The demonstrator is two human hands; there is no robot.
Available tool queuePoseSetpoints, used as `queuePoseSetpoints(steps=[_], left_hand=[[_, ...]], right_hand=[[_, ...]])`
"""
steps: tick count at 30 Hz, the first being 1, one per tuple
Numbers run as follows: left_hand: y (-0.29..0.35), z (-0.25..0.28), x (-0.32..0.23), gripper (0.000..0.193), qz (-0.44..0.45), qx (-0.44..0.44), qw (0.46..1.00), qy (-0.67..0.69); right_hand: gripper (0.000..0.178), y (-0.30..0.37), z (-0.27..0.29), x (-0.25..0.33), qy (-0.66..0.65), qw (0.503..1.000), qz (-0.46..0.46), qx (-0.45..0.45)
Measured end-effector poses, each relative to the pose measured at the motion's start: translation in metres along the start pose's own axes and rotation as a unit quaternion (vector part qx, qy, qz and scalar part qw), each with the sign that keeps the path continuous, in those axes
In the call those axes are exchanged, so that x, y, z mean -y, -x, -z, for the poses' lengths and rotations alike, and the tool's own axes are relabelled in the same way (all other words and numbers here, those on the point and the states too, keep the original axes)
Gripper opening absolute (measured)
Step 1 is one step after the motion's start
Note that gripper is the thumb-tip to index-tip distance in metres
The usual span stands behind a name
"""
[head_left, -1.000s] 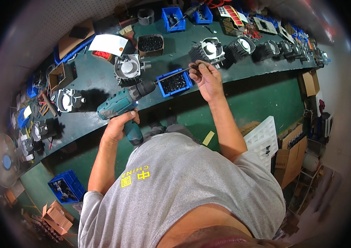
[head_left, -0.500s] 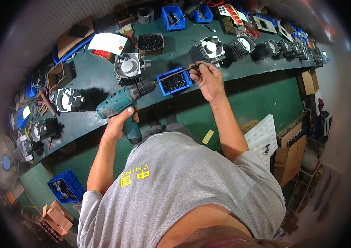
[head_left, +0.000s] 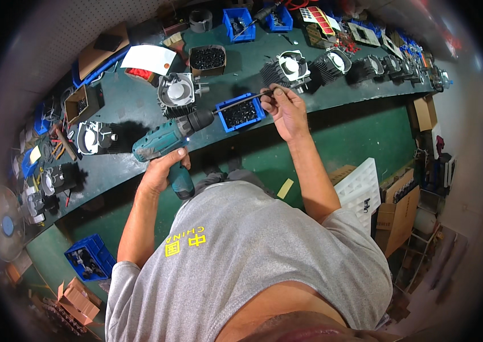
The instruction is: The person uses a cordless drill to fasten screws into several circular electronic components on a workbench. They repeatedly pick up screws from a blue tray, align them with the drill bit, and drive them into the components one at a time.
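Drill [head_left: 159,141], teal with black chuck [head_left: 197,120], held in left grip [head_left: 163,168]; right grip [head_left: 285,109] pinches its slender bit [head_left: 241,102].

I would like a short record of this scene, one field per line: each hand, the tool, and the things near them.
Left hand: grips a teal drill by its handle
Right hand: pinches the far end of the long bit
Drill direction: bit pointing right
Blue tray: on the green workbench, holds small black parts
Left of tray: metal housing, standing on the workbench
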State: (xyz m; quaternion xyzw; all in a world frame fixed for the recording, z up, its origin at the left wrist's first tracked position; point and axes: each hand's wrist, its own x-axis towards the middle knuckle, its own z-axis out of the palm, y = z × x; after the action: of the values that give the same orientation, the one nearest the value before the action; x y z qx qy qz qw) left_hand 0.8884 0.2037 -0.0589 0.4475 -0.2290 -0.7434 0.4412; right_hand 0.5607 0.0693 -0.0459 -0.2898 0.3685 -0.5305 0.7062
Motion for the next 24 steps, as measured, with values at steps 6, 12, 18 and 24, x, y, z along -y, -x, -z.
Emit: queuePoseSetpoints(steps=[6,12,18,24], left_hand=[[-0.004,-0.008,-0.002,0.025,-0.008,0.012,1.000,0.021],[-0.009,-0.012,-0.001,0.032,-0.007,0.006,0.999,0.032],[-0.015,-0.018,0.005,0.035,0.004,0.009,0.999,0.034],[-0.018,-0.017,0.018,0.038,-0.008,0.004,0.999,0.037]], right_hand=[[0.016,0.003,-0.011,-0.013,-0.003,1.000,0.009,0.010],[0.020,0.006,-0.033,0.001,-0.013,1.000,0.000,-0.014],[0.023,-0.001,-0.026,0.001,-0.046,0.999,0.028,-0.006],[0.023,-0.002,-0.036,0.004,-0.059,0.996,0.063,-0.028]])
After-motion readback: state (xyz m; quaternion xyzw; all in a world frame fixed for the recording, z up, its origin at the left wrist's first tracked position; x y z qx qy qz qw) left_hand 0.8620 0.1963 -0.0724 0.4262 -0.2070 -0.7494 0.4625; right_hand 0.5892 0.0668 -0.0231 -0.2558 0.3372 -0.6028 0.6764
